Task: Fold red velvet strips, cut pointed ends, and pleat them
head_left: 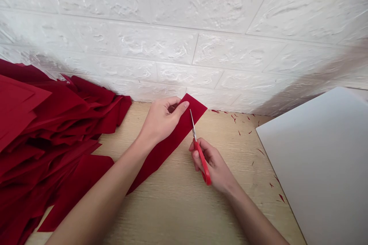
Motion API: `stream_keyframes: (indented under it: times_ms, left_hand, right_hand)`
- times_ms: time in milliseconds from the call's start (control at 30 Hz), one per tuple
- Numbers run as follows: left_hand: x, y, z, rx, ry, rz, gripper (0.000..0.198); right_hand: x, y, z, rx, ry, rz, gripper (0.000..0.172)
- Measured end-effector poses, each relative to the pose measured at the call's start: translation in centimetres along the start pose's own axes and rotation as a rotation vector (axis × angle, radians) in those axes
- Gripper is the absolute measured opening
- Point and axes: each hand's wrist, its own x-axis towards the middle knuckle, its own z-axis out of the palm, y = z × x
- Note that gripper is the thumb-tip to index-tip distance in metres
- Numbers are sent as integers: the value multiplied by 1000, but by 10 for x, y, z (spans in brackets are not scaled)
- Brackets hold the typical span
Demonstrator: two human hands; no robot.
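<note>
A long strip of dark red fabric (172, 140) slants across the middle of the view, its squared end at the upper right. Near that end my left hand (163, 119) pinches it, thumb on top. My right hand (211, 162) is closed around the red handles of a pair of scissors (202, 162). The scissors' metal blades point up and look nearly closed, lying over the strip's right edge just below my left thumb. Whether they are cutting into the fabric I cannot tell. My left forearm covers part of the strip's lower end.
A large heap of red fabric pieces (57, 122) fills the left side of the wooden table (178, 206). Small red scraps (281, 198) are scattered at the right. A white panel (319, 160) stands at the right edge. Behind the table rises a white brick-patterned wall (172, 42).
</note>
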Motion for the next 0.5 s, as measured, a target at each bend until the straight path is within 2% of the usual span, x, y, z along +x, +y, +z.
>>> stream_keyframes:
  times_ms: [267, 500]
  left_hand:
    - [-1, 1, 0, -15, -28, -19, 28]
    - [0, 1, -1, 4, -6, -24, 30]
  right_hand:
    - [0, -6, 2, 4, -22, -16, 46]
    - [3, 5, 1, 26, -9, -15, 45]
